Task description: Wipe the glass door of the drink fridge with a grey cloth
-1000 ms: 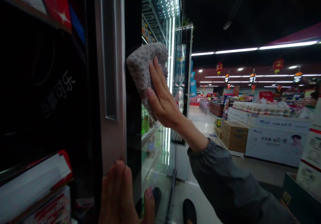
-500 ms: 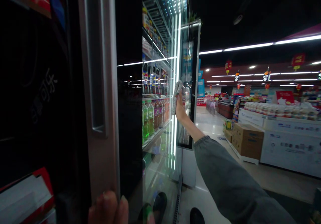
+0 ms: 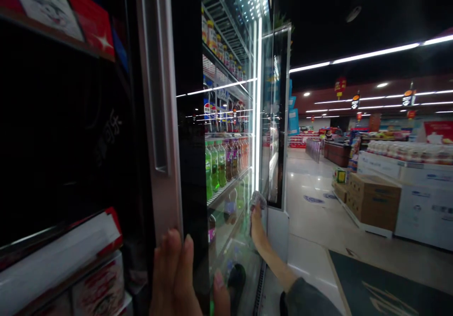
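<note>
1. Head view, and there's the right hand (image 3: 259, 227) out at arm's length, low on the far part of the glass door (image 3: 193, 141), with the grey cloth (image 3: 258, 199).
2. The cloth sits right at those fingers, seemingly between them and the glass; nearly edge-on, its long side looks roughly upright. The right hand has hold of it, though how far the fingers curl I can't tell.
3. Over to the left hand (image 3: 179, 273), well apart from the cloth and nearer the camera: fingers almost straight, close together, thumb spread wide, nothing in the grasp, tips against the silver frame (image 3: 167, 202).
4. Behind the glass, a full house! Yellow-capped bottles (image 3: 212, 37) up top, dark bottles (image 3: 212, 112) beneath, then green bottles (image 3: 214, 167) beside purple-labelled bottles (image 3: 232, 157) on a wire shelf (image 3: 226, 191).
5. Out on the right, cardboard boxes (image 3: 373, 202) are stacked on a low white base, just beside a white counter (image 3: 421, 217) with pale bottles crowding its top.
</note>
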The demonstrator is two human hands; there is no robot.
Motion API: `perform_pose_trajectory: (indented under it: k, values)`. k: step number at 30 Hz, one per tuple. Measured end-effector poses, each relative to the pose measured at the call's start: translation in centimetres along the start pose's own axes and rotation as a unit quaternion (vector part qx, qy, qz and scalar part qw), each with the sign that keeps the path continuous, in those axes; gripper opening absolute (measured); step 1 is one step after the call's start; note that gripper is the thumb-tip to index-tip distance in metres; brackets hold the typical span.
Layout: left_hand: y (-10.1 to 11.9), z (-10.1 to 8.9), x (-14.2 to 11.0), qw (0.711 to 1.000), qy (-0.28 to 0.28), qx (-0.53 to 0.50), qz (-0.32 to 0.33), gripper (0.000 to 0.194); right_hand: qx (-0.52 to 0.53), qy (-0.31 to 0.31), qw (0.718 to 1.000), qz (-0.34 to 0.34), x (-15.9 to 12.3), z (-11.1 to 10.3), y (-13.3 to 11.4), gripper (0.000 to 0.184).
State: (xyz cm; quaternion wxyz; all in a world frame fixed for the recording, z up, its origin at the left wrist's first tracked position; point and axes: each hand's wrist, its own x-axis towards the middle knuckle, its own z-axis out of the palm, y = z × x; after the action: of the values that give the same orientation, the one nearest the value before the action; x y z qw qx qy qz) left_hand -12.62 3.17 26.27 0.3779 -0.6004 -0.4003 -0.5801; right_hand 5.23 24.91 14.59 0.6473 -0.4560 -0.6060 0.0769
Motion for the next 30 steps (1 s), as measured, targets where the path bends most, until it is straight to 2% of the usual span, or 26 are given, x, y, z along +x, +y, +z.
perform_pose_trajectory:
  k: [2,4,7,9,12,15,21,30]
  values:
    - [0.1,-0.2,-0.1,1.000,-0.011,-0.011,0.002,0.086,0.009,-0.030,0.999,-0.016,-2.4,-0.5,-3.9,0.065]
    - [0.1,-0.5,-0.1,0.999,-0.023,-0.023,0.009,0.088,0.002,-0.087,0.991,-0.105,-4.5,-1.7,-8.9,0.062]
    - [0.3,-0.7,0.1,0.999,-0.029,-0.041,0.007,0.089,-0.017,-0.161,0.945,-0.283,-6.8,-3.9,-15.4,0.071]
    - [0.4,-0.7,0.4,0.998,-0.030,-0.052,0.004,0.089,-0.029,-0.202,0.915,-0.349,-7.6,-5.3,-17.6,0.073]
    - [0.8,-0.7,0.8,0.998,-0.025,-0.062,-0.003,0.088,-0.067,-0.279,0.890,-0.355,-7.8,-7.1,-18.1,0.066]
    - [1.0,-0.6,1.0,0.999,-0.017,-0.040,-0.006,0.088,-0.097,-0.329,0.881,-0.326,-7.1,-8.3,-17.1,0.060]
    - [1.0,-0.5,0.9,0.999,-0.032,-0.007,-0.012,0.085,-0.090,-0.347,0.877,-0.318,-5.6,-9.6,-16.8,0.060]
    - [0.9,-0.8,0.8,0.998,-0.070,0.001,0.004,0.082,-0.065,-0.367,0.863,-0.341,-3.9,-10.9,-16.4,0.054]
